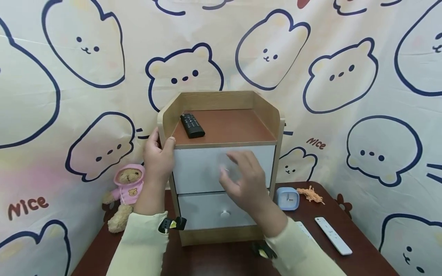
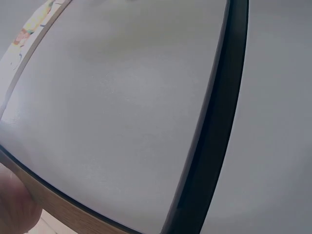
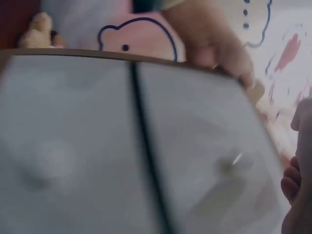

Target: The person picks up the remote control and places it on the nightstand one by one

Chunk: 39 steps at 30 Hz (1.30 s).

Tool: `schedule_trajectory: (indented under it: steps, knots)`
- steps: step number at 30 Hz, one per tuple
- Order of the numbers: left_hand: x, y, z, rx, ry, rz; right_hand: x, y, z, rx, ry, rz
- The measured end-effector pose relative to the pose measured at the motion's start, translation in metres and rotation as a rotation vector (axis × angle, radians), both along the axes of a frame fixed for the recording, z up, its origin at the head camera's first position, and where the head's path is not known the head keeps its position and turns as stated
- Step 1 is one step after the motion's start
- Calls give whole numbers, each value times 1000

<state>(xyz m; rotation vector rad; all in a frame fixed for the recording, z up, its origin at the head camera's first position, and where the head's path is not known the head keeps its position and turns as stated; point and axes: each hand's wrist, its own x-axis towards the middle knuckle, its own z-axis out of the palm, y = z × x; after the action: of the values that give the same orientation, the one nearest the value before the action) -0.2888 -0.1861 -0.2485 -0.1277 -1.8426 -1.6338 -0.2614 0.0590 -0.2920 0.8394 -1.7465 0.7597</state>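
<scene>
Teddy bear point(image 1: 128, 193): sitting at the left end of the desk point(image 1: 224, 262), wearing a pink hooded top.
Left hand point(image 1: 159, 158): grasping the left side panel of the cabinet point(image 1: 221, 101), its thumb lying at the front edge; it is apparently bracing the body against sliding.
Black remote point(image 1: 192, 125): lying on the cabinet's brown top, toward the left side, with neither hand touching it.
Cabinet: standing upright on the desk, in the middle, its two pale drawers facing the person.
Lower drawer point(image 1: 202, 211): sitting beneath the other, its round knob point(image 1: 225, 214) showing.
Upper drawer point(image 1: 197, 170): occupying the right hand's attention; whether its front is sitting fully flush, I cannot tell.
Upper knob point(image 3: 230, 165): standing free of any fingers in the right wrist view.
Right hand point(image 1: 248, 178): hovering before the upper drawer, slightly blurred, fingers bent and thumb apart, grasping nothing.
Drawer work: judging by the pose, the person is handling the upper drawer, one hand steadying, the other working about the knob.
Knob move: probably calling for a thumb-and-finger pinch and a straight pull, while the left hand is bracing.
Blue square object point(image 1: 288, 198): standing right of the cabinet, an orange stringy thing point(image 1: 311, 194) lying just beside it.
White remote point(image 1: 333, 235): lying nearer the person, toward the desk's right edge.
</scene>
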Motion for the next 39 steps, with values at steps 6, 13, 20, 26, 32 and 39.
schedule_trajectory:
  steps: [6,13,20,26,32,39]
  knots:
    - [-1,-3,-3,28,15,-3,1,65,-87,-49,-120,-158]
    - [-1,-1,-2,29,6,-15,13,152,-160,-188,-363,-448]
    - [-1,1,2,32,6,-12,39,208,-190,-289,-737,-670]
    - [0,1,2,29,-31,4,48,235,-206,-220,-1042,-703]
    - [2,2,0,28,-52,12,51,248,-219,-157,-1174,-685]
    - [2,2,-1,23,-39,15,47,257,-228,-12,-1287,-690]
